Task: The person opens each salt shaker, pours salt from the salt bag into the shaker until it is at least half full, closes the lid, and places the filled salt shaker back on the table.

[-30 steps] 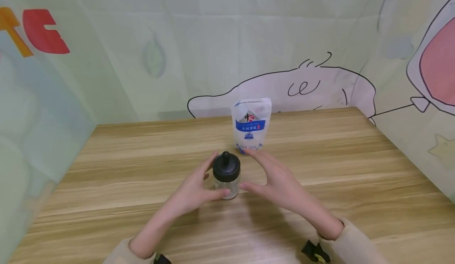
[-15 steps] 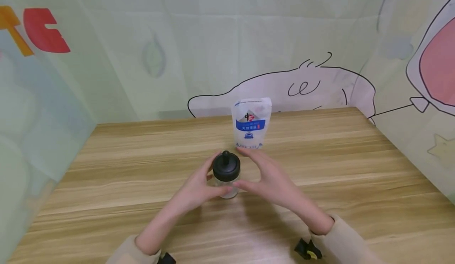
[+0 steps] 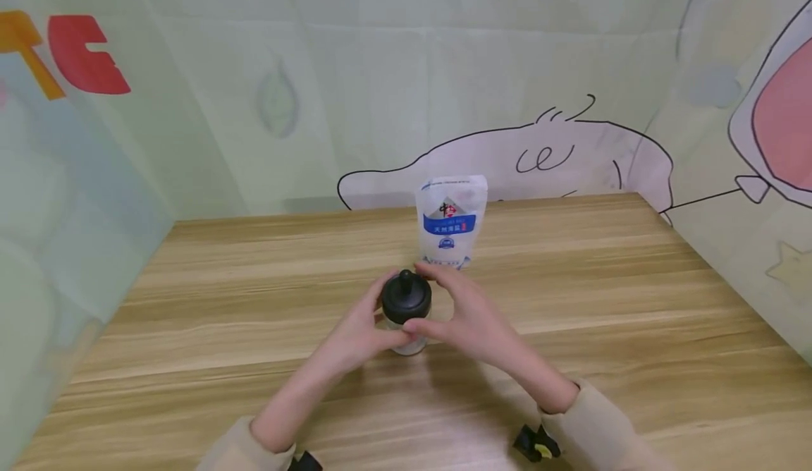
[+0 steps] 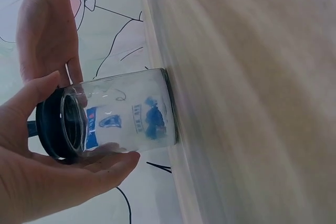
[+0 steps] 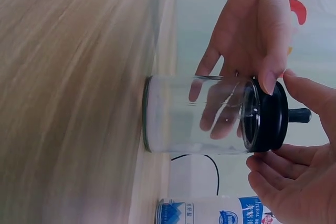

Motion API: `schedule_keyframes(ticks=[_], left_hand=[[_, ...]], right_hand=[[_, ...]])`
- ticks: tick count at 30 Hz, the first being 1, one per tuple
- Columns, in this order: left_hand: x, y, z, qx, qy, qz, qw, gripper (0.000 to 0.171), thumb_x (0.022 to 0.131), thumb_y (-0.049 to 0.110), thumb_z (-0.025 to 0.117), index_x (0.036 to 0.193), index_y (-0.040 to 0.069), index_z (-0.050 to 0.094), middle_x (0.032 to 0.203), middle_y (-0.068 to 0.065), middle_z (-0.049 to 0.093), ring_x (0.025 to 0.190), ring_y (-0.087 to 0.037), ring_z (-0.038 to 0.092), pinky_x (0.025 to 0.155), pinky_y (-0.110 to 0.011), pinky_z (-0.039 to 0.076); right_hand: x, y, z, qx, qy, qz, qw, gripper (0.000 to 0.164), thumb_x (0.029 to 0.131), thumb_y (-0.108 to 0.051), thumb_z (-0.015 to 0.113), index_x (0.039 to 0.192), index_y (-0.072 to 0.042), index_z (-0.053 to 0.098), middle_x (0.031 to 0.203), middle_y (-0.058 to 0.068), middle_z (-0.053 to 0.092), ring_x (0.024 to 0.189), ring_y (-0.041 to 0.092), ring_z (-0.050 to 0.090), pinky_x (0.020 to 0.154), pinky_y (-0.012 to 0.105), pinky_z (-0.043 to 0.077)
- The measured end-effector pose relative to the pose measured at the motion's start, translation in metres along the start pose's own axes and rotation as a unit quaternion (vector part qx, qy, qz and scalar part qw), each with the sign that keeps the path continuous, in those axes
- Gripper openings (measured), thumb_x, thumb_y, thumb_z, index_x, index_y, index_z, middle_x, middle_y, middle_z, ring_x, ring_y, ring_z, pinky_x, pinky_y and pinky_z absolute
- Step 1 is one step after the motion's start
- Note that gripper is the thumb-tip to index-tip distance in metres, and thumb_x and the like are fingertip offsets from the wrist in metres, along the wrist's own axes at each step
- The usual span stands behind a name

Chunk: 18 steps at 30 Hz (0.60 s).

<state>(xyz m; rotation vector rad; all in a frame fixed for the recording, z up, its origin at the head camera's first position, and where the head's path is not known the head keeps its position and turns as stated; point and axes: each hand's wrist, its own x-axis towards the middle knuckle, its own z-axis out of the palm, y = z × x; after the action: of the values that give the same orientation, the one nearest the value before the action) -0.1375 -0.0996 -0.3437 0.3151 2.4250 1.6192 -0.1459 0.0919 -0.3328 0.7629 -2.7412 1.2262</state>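
Note:
A clear glass jar (image 3: 412, 347) with a black lid (image 3: 406, 300) stands upright on the wooden table. A small knob sticks up from the lid. My left hand (image 3: 352, 337) curves round the jar from the left, thumb in front just under the lid and fingers behind the glass. My right hand (image 3: 469, 321) comes from the right, its thumb and fingers at the lid's rim. In the right wrist view, the right fingers (image 5: 278, 169) sit along the lid's lower edge. The jar's glass (image 5: 199, 114) shows the left fingers through it.
Behind the jar stands a white and blue salt pouch (image 3: 449, 221), close to the right fingertips. A printed cloth backdrop (image 3: 380, 90) rises behind the table (image 3: 254, 266) and along both sides.
My right hand has moved left and closed in on the jar, its thumb now in front just under the lid. My left thumb has slid a little further across the front. The jar stays put.

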Motion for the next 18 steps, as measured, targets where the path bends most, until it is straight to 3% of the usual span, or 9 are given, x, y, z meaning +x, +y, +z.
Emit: schedule_keyframes(ticks=[18], left_hand=[[0.004,-0.006,0.001,-0.037,-0.008,-0.02,0.9991,0.084,0.078,0.012,0.077,0.148,0.012,0.032,0.153,-0.014,0.036,0.139,-0.038,0.036,0.115,-0.057,0.031]], right_hand=[[0.006,0.004,0.013,0.032,0.015,-0.006,0.999,0.076,0.076,-0.032,0.081,0.141,-0.011,0.047,0.136,0.008,0.056,0.124,0.027,0.055,0.103,0.047,0.047]])
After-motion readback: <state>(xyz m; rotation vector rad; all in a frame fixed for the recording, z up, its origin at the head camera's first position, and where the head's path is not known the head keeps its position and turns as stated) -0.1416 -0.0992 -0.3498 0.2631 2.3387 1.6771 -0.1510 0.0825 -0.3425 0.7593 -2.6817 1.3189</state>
